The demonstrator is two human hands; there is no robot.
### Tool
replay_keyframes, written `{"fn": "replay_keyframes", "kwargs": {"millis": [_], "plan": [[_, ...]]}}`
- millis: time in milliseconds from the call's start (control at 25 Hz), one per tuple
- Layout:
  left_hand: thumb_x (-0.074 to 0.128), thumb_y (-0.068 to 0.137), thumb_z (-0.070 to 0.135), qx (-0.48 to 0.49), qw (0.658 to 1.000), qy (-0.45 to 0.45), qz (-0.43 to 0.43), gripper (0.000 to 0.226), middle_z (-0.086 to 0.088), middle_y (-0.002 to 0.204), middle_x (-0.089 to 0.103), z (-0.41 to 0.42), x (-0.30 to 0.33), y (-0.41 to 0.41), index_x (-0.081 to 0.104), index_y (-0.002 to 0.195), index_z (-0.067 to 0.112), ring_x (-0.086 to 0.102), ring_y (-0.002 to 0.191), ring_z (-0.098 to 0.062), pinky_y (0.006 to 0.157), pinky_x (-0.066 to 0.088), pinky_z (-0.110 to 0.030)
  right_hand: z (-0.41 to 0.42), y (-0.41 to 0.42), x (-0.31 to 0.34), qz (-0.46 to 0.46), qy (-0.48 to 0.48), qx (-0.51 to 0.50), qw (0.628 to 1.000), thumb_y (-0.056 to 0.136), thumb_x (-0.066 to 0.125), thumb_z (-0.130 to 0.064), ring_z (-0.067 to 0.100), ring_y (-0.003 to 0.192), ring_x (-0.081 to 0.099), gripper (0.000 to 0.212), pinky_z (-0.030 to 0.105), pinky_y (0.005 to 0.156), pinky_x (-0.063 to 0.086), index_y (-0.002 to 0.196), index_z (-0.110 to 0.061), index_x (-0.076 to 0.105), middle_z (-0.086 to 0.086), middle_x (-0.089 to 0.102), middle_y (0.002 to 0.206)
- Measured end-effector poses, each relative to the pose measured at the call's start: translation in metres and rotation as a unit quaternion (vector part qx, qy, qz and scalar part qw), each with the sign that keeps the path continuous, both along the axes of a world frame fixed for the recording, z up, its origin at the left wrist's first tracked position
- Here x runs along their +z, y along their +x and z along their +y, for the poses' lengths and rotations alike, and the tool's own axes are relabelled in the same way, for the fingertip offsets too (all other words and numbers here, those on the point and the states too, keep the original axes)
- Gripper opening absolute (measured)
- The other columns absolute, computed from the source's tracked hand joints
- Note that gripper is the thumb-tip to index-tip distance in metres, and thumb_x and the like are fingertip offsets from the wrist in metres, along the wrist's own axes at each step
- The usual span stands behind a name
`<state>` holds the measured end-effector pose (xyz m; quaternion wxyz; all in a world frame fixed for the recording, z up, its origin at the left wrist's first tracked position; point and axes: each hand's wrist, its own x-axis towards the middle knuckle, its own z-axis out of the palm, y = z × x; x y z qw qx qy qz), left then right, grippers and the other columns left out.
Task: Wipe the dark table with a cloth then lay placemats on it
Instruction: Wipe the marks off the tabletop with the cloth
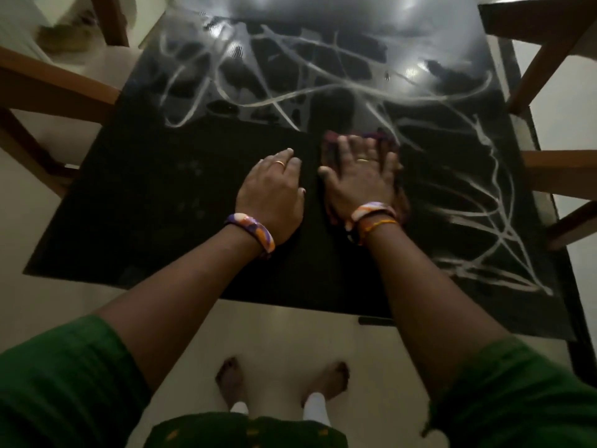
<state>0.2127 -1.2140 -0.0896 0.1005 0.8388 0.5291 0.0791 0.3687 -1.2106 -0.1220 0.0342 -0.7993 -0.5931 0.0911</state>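
Note:
The dark glossy table (pixel 168 205) fills the middle of the head view, with whitish streaks across its far half and right side. My right hand (pixel 361 179) lies flat with spread fingers on a dark reddish cloth (pixel 332 140), pressing it onto the table near the centre. My left hand (pixel 274 185) rests flat on the bare tabletop just left of it, fingers straight. The near left part of the table looks matte and free of streaks. No placemats are in view.
Wooden chairs stand around the table: one at the left (pixel 48 88), one at the far right corner (pixel 542 37), another at the right edge (pixel 562 176). My bare feet (pixel 284 379) stand on the pale floor in front of the near table edge.

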Motion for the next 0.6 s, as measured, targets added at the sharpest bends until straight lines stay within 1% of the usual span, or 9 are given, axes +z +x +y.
{"fn": "replay_keyframes", "kwargs": {"millis": [80,120,200,280,360,400,440,480,600], "plan": [[0.044,0.094,0.025,0.021,1.0,-0.001,0.016,0.055,-0.012,0.152,0.025,0.004,0.003,0.027,0.027,0.143,0.008,0.023,0.14,-0.023,0.115,0.017,-0.034,0.005,0.003,-0.002,0.001,0.007,0.055,0.998,0.096,0.029,-0.053,0.017,0.147,-0.001,0.063,0.045,0.114,-0.011,0.151,-0.028,0.012,-0.004,0.007,0.159],[0.045,0.094,0.025,0.02,1.0,0.0,0.024,0.055,-0.012,0.152,0.025,0.006,0.004,0.04,0.027,0.143,0.008,0.023,0.14,-0.024,0.115,0.017,-0.034,0.005,0.023,-0.001,-0.005,0.008,0.045,0.999,0.095,0.029,-0.053,0.016,0.147,-0.001,0.063,0.046,0.114,-0.011,0.151,-0.029,0.012,-0.005,0.007,0.159],[0.045,0.094,0.027,-0.011,0.999,0.002,0.036,0.056,-0.011,0.152,0.025,0.007,0.005,0.063,0.026,0.144,0.009,0.022,0.141,-0.023,0.115,0.016,-0.034,-0.01,0.082,0.002,-0.016,0.01,-0.036,0.999,0.095,0.029,-0.054,0.016,0.147,0.0,0.063,0.048,0.114,-0.011,0.151,-0.03,0.013,-0.005,0.008,0.159],[0.044,0.095,0.028,-0.061,0.997,-0.004,0.049,0.057,-0.008,0.154,0.02,0.007,0.004,0.079,0.024,0.145,0.011,0.017,0.143,-0.021,0.116,0.014,-0.034,-0.033,0.139,0.007,-0.006,-0.011,-0.134,0.991,0.095,0.028,-0.054,0.018,0.147,0.0,0.063,0.05,0.115,-0.009,0.151,-0.029,0.012,-0.003,0.007,0.16],[0.041,0.096,0.027,-0.093,0.993,-0.014,0.071,0.056,-0.007,0.156,0.015,0.006,0.003,0.091,0.021,0.146,0.012,0.012,0.144,-0.02,0.117,0.011,-0.034,-0.047,0.162,0.012,-0.004,-0.024,-0.196,0.98,0.097,0.027,-0.052,0.021,0.147,-0.001,0.062,0.052,0.115,-0.007,0.152,-0.027,0.011,-0.001,0.005,0.16],[0.039,0.097,0.026,-0.094,0.992,-0.018,0.081,0.055,-0.007,0.156,0.014,0.006,0.003,0.095,0.02,0.146,0.012,0.011,0.144,-0.02,0.117,0.01,-0.034,-0.046,0.158,0.012,-0.005,-0.021,-0.2,0.979,0.097,0.027,-0.051,0.022,0.147,-0.001,0.063,0.053,0.115,-0.007,0.152,-0.026,0.011,0.0,0.005,0.16],[0.039,0.097,0.025,-0.086,0.992,-0.019,0.089,0.054,-0.008,0.156,0.014,0.007,0.003,0.099,0.02,0.146,0.011,0.011,0.144,-0.02,0.117,0.01,-0.034,-0.041,0.145,0.011,-0.003,-0.013,-0.181,0.983,0.097,0.028,-0.05,0.024,0.147,-0.001,0.063,0.053,0.115,-0.007,0.152,-0.025,0.01,0.001,0.005,0.16],[0.039,0.097,0.024,-0.073,0.993,-0.017,0.096,0.054,-0.009,0.156,0.015,0.008,0.004,0.102,0.021,0.146,0.01,0.012,0.144,-0.021,0.117,0.011,-0.035,-0.034,0.126,0.008,-0.001,-0.008,-0.142,0.99,0.097,0.03,-0.05,0.024,0.146,-0.001,0.064,0.053,0.115,-0.007,0.152,-0.024,0.01,0.001,0.005,0.16],[0.038,0.096,0.023,-0.041,0.991,-0.016,0.123,0.053,-0.014,0.154,0.018,0.009,0.006,0.113,0.023,0.145,0.005,0.015,0.143,-0.025,0.117,0.013,-0.037,-0.023,0.072,0.003,0.002,0.004,0.015,1.0,0.097,0.03,-0.05,0.021,0.147,-0.001,0.063,0.051,0.113,-0.009,0.151,-0.025,0.01,-0.002,0.006,0.16]]}}
